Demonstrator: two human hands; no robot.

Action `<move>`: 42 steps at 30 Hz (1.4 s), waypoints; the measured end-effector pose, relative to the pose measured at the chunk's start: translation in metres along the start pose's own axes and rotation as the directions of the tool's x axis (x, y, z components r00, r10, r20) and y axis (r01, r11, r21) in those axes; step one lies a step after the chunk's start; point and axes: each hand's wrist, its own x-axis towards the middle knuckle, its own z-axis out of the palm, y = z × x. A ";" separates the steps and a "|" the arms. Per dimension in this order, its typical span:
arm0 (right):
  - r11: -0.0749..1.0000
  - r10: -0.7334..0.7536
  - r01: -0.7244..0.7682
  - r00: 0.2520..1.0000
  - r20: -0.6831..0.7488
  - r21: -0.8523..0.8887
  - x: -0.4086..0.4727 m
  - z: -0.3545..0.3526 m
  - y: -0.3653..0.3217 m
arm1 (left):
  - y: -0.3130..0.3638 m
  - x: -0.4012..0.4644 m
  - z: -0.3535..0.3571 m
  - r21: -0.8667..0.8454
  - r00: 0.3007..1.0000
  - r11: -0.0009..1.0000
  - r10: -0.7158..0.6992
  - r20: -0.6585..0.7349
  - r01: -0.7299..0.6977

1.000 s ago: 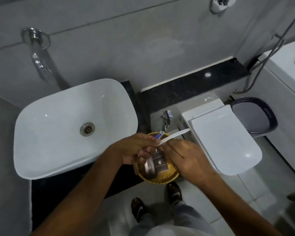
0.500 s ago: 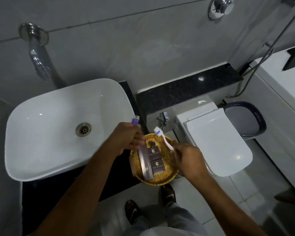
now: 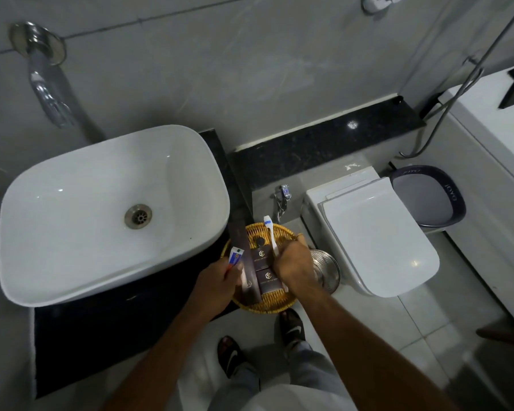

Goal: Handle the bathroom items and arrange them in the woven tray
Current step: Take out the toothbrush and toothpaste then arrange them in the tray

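Seen from above, a round golden woven tray (image 3: 267, 304) sits on the black worktop (image 3: 101, 336) beside a white basin (image 3: 72, 232). The right hand (image 3: 294, 262) fingers grip a white toothbrush (image 3: 271, 235) over the tray. The left hand (image 3: 217, 283) fingers pinch a small white-and-blue tube (image 3: 235, 256) at the tray's left edge. Dark brown boxes (image 3: 264, 271) lie inside.

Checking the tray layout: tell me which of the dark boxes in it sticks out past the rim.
The long narrow dark box on the woven tray's left side: its far end overhangs the rim toward the sink. The two small square boxes lie wholly inside.
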 end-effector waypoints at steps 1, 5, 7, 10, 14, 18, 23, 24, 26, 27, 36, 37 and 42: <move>1.000 0.005 -0.005 1.000 -0.005 0.009 0.002 0.002 0.000 | -0.003 0.000 0.000 -0.015 1.000 1.000 -0.007 -0.002 0.007; 1.000 -0.013 0.014 0.998 -0.061 0.017 0.003 0.008 0.001 | -0.012 0.002 0.001 -0.033 1.000 0.999 -0.017 0.005 0.017; 0.999 -0.022 0.025 0.995 -0.094 0.033 0.001 0.010 0.001 | -0.014 0.003 0.002 -0.030 1.000 0.999 -0.021 0.004 0.021; 0.998 -0.043 0.047 0.993 -0.108 0.034 0.000 0.013 0.002 | -0.014 0.005 0.002 -0.028 1.000 0.999 -0.029 0.011 0.029; 0.998 -0.061 0.062 0.988 -0.143 0.004 -0.003 0.011 0.000 | -0.014 0.005 0.002 -0.021 0.999 0.999 -0.033 0.022 0.034; 0.994 -0.084 0.095 0.983 -0.166 0.054 -0.011 0.002 -0.004 | -0.008 0.003 0.001 -0.021 1.000 0.999 -0.025 0.017 0.025; 0.926 -0.132 0.212 0.957 -0.259 0.312 -0.026 -0.035 -0.002 | 0.009 0.001 -0.002 0.262 0.990 0.957 0.136 -0.028 -0.124; 0.897 -0.185 0.254 0.959 -0.214 0.363 -0.028 -0.045 0.000 | 0.015 0.004 -0.001 0.345 0.981 0.923 0.193 -0.027 -0.172; 0.870 -0.349 0.342 0.936 -0.046 0.355 -0.032 -0.061 0.005 | 0.027 0.014 0.006 0.500 0.950 0.818 0.311 0.027 -0.283; 0.869 -0.410 0.379 0.911 0.034 0.317 -0.033 -0.066 0.008 | 0.033 0.021 0.010 0.561 0.926 0.753 0.369 0.076 -0.346; 0.849 -0.526 0.527 0.835 -0.162 -0.037 -0.040 -0.061 0.040 | 0.053 0.053 0.040 0.614 0.782 0.520 0.551 0.290 -0.594; 0.865 -0.500 0.497 0.840 -0.211 -0.070 -0.041 -0.057 0.043 | 0.052 0.051 0.040 0.646 0.792 0.512 0.556 0.252 -0.566; 0.864 -0.490 0.407 0.814 -0.311 -0.296 -0.050 -0.042 0.051 | 0.022 0.025 0.040 0.743 0.811 0.539 0.586 0.008 -0.397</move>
